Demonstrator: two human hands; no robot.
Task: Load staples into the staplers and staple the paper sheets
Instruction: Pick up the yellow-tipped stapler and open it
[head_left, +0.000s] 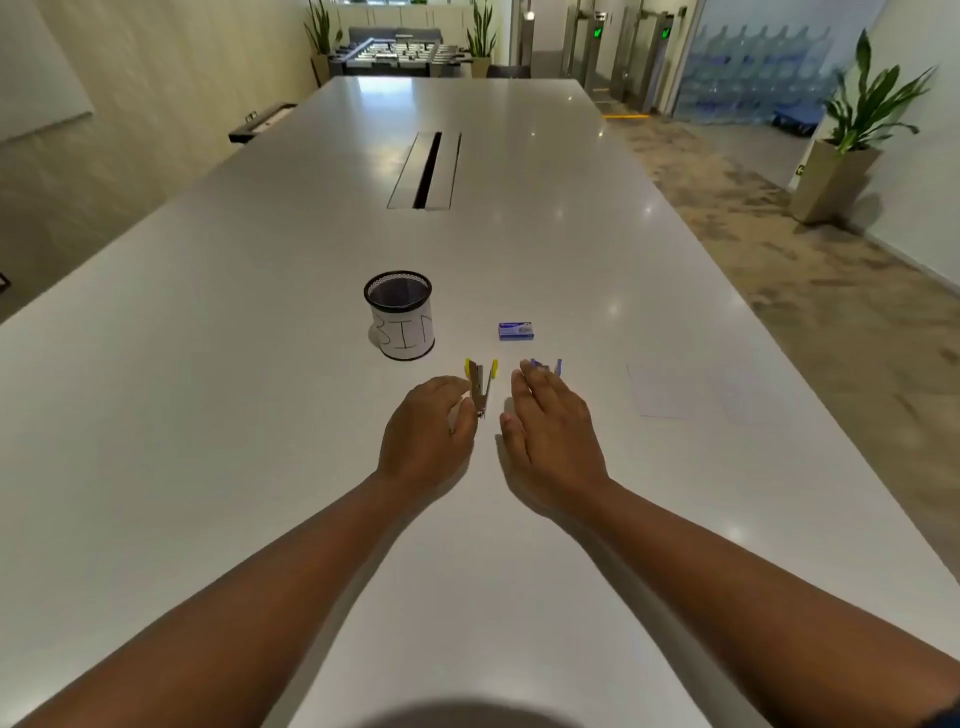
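A yellow stapler (482, 384) lies on the white table (260, 415), swung open into a V. My left hand (426, 436) is right beside it, fingers curled near its hinge end; whether they touch it is unclear. A blue stapler (550, 366), also open, lies just past the fingertips of my right hand (550, 431), which is flat with fingers together and partly hides it. A small blue staple box (516, 331) sits farther back between the staplers. White paper sheets (675, 389) lie to the right.
A black mesh cup (399, 314) wrapped in paper labelled "BIN" stands left of the staple box. A cable slot (426, 171) runs down the table's middle. The table's right edge borders carpeted floor with a potted plant (857, 135).
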